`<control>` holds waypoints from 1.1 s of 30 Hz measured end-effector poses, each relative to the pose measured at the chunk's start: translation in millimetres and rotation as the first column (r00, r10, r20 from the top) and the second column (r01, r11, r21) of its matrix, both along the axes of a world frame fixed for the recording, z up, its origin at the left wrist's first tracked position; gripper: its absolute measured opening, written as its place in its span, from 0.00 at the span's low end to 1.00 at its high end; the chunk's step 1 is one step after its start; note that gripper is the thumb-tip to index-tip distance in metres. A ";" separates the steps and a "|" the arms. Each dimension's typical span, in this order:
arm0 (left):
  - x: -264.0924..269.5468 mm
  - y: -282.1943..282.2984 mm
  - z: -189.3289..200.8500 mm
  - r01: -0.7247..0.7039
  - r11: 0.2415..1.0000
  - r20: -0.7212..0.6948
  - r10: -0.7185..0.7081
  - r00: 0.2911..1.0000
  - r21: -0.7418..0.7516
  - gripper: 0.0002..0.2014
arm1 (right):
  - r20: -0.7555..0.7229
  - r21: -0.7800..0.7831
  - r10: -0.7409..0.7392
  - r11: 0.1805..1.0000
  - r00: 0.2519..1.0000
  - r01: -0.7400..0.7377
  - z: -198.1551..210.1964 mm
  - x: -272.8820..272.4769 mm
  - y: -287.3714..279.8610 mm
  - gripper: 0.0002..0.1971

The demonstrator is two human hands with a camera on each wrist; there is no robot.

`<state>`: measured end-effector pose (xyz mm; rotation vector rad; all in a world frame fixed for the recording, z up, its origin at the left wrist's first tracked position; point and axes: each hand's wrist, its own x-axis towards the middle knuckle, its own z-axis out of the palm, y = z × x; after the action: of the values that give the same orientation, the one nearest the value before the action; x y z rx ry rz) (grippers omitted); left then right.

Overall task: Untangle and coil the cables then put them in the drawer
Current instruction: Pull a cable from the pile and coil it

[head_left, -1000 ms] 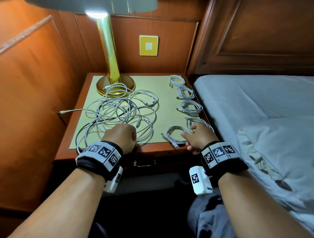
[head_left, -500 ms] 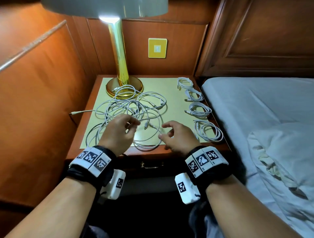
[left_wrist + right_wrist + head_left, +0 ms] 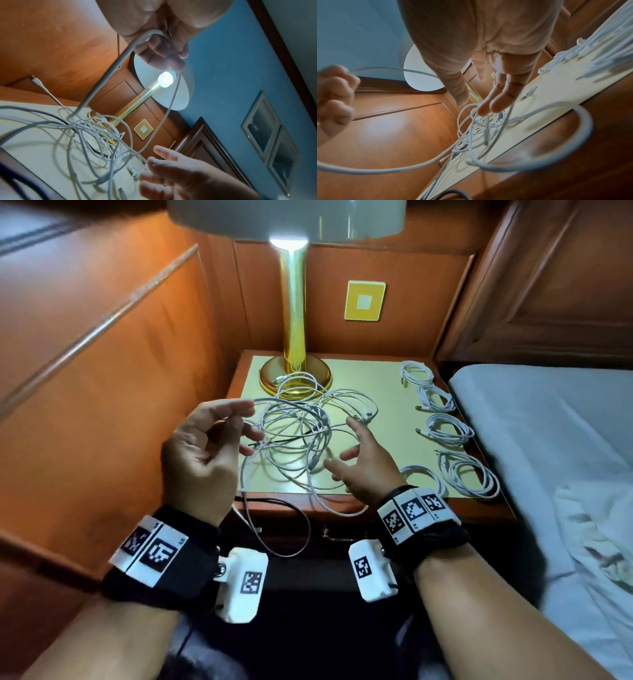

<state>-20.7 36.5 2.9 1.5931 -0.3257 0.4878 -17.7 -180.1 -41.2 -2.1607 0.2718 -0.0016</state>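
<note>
The loose tangle of thin white charging cables (image 3: 301, 436) lies on the pale yellow tabletop (image 3: 373, 378) before the brass lamp base (image 3: 294, 376), some loops drooping over the front edge. It looks light, limp and springy, likely to snag, so a plug end is probably the best hold. The left hand (image 3: 202, 453) pinches one strand, lifted clear; the right hand (image 3: 363, 463) hovers just beside the pile, fingers spread, holding nothing. Five neat white coils (image 3: 445, 429) sit rightward; the wooden drawer (image 3: 339, 534) below is closed.

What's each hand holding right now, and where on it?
The left hand grips a white cable along its cord, not a plug. The right hand is open, holding nothing.
</note>
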 end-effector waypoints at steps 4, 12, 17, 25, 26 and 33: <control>-12.2 15.0 6.1 0.070 0.996 0.037 -0.068 0.997 -0.062 0.11 | 0.019 -0.014 0.033 0.999 0.999 -0.033 0.6 7.9 12.8 0.39; -20.5 31.1 10.1 0.263 0.935 -0.046 -0.281 0.958 -0.238 0.16 | 0.067 0.094 0.045 0.994 0.997 -0.051 -3.6 22.1 24.5 0.15; -18.1 25.7 4.6 0.252 0.951 -0.089 -0.271 0.958 -0.177 0.07 | 0.127 -0.011 0.038 0.999 0.991 -0.037 -9.4 27.8 22.9 0.11; -11.0 23.1 -4.3 0.014 0.997 -0.126 -0.023 0.992 -0.076 0.08 | 0.233 0.045 -0.076 0.997 0.970 0.067 2.4 25.9 14.8 0.34; -9.9 23.9 -4.8 -0.017 0.998 -0.126 0.010 0.992 -0.056 0.09 | 0.208 0.073 -0.080 0.995 0.975 0.066 1.4 27.4 13.2 0.36; -9.9 23.4 -5.4 -0.058 0.997 -0.103 0.062 0.993 0.042 0.09 | 0.168 -0.055 0.085 0.996 0.982 -0.077 2.5 18.3 7.2 0.18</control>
<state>-30.6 59.9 -2.5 1.6632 -0.2094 0.4448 0.6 -172.9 -38.7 -2.2027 0.0858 -0.1470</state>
